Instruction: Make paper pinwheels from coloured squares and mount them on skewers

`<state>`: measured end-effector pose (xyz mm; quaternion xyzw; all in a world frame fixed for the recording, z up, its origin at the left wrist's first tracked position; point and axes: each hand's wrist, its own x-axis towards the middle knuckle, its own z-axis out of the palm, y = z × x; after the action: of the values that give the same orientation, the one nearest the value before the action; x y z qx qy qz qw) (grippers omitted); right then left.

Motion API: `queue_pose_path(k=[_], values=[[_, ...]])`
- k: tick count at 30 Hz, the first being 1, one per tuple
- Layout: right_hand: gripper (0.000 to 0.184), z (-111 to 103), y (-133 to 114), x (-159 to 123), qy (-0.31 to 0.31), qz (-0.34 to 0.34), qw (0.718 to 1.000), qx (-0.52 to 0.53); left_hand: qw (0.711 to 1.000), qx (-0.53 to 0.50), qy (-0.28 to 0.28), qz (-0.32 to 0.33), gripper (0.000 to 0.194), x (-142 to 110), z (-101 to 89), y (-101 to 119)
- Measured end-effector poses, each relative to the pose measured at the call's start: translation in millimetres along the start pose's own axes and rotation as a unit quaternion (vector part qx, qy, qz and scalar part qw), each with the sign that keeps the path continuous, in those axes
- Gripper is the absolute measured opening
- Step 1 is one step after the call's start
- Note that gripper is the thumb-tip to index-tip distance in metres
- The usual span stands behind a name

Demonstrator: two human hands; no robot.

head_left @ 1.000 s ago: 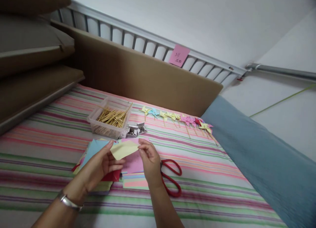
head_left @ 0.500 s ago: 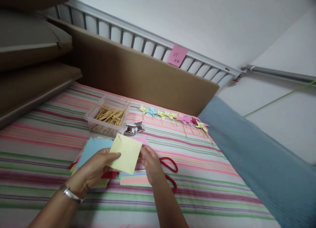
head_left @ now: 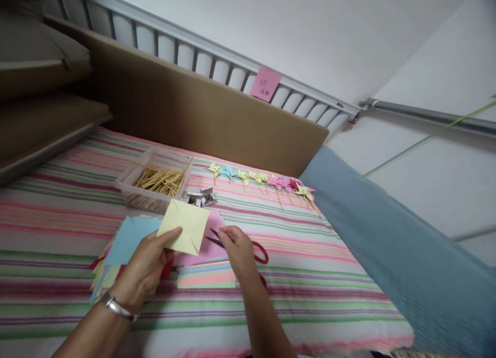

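My left hand [head_left: 149, 257] pinches a square of pale yellow paper [head_left: 185, 224], thumb on top and fingers beneath. Diagonal slits run in from the paper's corners. To its right, my right hand [head_left: 237, 247] is closed over the middle of a pair of scissors [head_left: 261, 251]. Their dark blades stick out past the fingertips, slightly apart, above a pink paper sheet [head_left: 201, 250]. The red handle loops show beyond the hand, partly behind the wrist. How firmly the fingers grip the scissors is hidden.
A clear plastic box [head_left: 149, 202] holds many thin sticks. Small boxes [head_left: 200, 197] with metal bits stand beside it. Coloured sheets [head_left: 129, 239] lie under my left hand. Several paper pinwheels [head_left: 277, 182] on sticks line the back, before a brown board [head_left: 201, 105].
My right hand has left the yellow paper's right edge and closed over the scissors, whose blades now show. The paper stays in my left hand. The whole view has shifted slightly.
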<state>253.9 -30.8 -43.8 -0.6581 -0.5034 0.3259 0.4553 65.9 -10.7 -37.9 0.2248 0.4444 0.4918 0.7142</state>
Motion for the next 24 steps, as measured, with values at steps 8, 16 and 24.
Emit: queue_pose_path(k=[8, 16, 24], values=[[0.038, -52.2, 43.5, -9.3, -0.011, -0.023, 0.973, -0.230, 0.995, -0.022, 0.062, 0.072, 0.020, 2.4, -22.3, 29.1], [0.069, -62.1, 58.8, -9.4, -0.130, -0.119, 0.896, -0.407, 0.993, -0.015, 0.061, 0.099, 0.024, 7.0, -22.9, 36.5], [0.069, -101.4, 71.2, -5.6, -0.088, -0.140, 0.937, -0.308, 0.991, -0.019, 0.071, 0.108, 0.023, 10.8, -25.4, 41.6]])
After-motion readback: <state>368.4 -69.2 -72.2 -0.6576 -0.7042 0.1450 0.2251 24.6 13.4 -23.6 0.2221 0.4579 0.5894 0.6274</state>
